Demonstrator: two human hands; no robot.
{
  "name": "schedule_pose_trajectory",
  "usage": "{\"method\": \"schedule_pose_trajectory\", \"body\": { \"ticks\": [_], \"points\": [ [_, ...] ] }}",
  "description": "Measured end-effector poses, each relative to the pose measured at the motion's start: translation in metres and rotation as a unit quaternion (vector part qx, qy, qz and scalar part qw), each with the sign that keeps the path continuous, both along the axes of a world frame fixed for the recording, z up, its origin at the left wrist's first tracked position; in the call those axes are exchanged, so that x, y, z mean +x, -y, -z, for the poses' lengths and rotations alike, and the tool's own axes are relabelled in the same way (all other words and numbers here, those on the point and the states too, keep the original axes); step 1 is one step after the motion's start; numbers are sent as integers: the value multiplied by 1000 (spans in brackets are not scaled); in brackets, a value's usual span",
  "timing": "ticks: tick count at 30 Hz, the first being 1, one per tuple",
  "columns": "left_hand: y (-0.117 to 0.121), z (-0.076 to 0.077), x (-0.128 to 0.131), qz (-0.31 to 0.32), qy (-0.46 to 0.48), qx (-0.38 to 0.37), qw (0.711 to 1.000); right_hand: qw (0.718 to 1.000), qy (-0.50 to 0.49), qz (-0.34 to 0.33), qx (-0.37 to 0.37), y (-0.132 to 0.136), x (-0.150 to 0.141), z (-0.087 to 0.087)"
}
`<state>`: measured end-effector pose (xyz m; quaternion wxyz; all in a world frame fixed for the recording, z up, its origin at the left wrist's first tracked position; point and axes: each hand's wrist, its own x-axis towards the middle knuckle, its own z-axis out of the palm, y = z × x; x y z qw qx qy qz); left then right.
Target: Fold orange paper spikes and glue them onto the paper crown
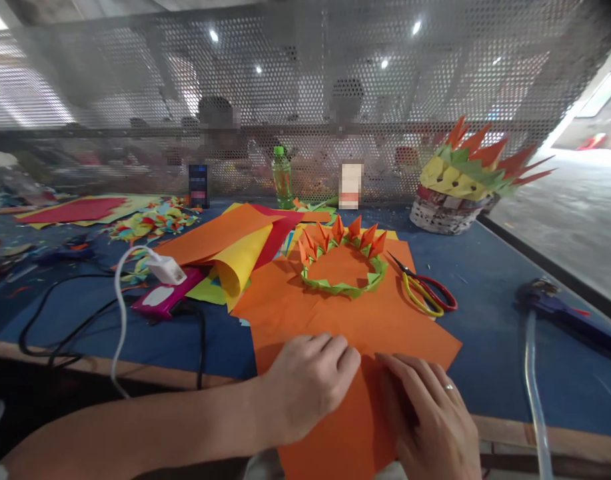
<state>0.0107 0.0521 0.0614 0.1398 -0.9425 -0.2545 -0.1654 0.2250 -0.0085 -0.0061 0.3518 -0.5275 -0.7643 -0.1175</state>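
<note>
Here, left hand [312, 373] and right hand [430, 410], grips unclear, curl on orange paper [335, 443] overhanging the table edge [508, 429].

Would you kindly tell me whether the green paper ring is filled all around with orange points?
Only partly: on the ring, orange points line the far side; the near side shows just green.

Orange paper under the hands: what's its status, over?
Left hand curled on orange paper. Right hand bent over its right side, hold unclear. Folded-paper crown and scissors beyond, touching neither hand.
</note>
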Motion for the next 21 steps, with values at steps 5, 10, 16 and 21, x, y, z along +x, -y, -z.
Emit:
{"method": "schedule_pose_trajectory", "body": {
  "ticks": [5,10,16,21],
  "points": [
    [-6,-5,-6,25,36,-59,997,999,-41,29,-11,4,-6,-5],
    [-20,-3,-38,3,70,-86,994,998,-44,35,-28,4,-7,-9],
    [-22,6,-48,27,124,-74,989,999,-50,-1,-11,-2,-21,-21],
    [4,-9,-36,90,147,-57,983,996,-24,-81,12,-6,-28,-28]
  ]
}}
